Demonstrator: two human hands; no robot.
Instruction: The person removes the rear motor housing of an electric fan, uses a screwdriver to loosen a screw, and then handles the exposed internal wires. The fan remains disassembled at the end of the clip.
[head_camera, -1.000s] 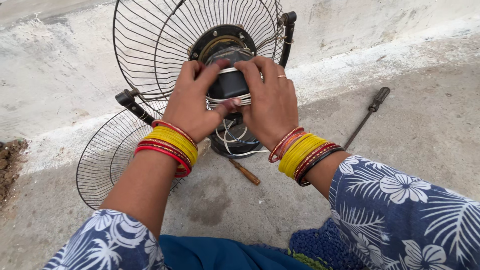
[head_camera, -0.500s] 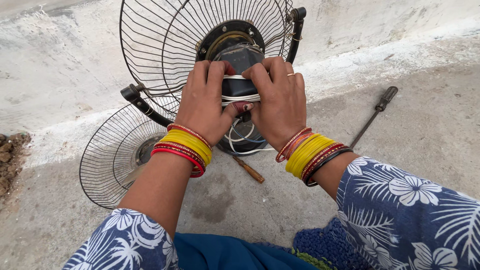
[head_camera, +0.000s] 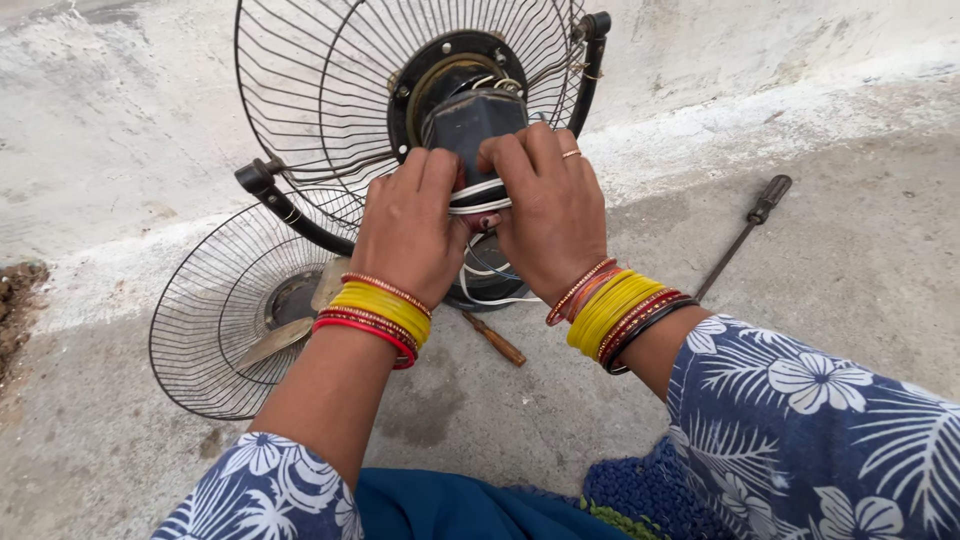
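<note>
A dismantled fan stands before me on the concrete. Its rear wire guard (head_camera: 320, 90) is upright, with the dark motor housing (head_camera: 472, 120) at its centre. My left hand (head_camera: 410, 225) and my right hand (head_camera: 545, 210) both grip the motor from the near side, fingers pressed on white wires (head_camera: 478, 197) that wrap around it. More white and dark wires (head_camera: 480, 285) hang loose below the hands. Both wrists wear yellow and red bangles. A ring sits on a right-hand finger.
The front wire guard (head_camera: 215, 320) with a fan blade (head_camera: 270, 345) lies on the ground at the left. A wooden-handled tool (head_camera: 497, 342) lies under my hands. A long black-handled screwdriver (head_camera: 745, 232) lies at the right. A low concrete wall runs behind.
Both hands have stayed on the motor, fingers shifting over the white wires. The view has moved slightly, so the fan sits a little further right and lower in the picture.
</note>
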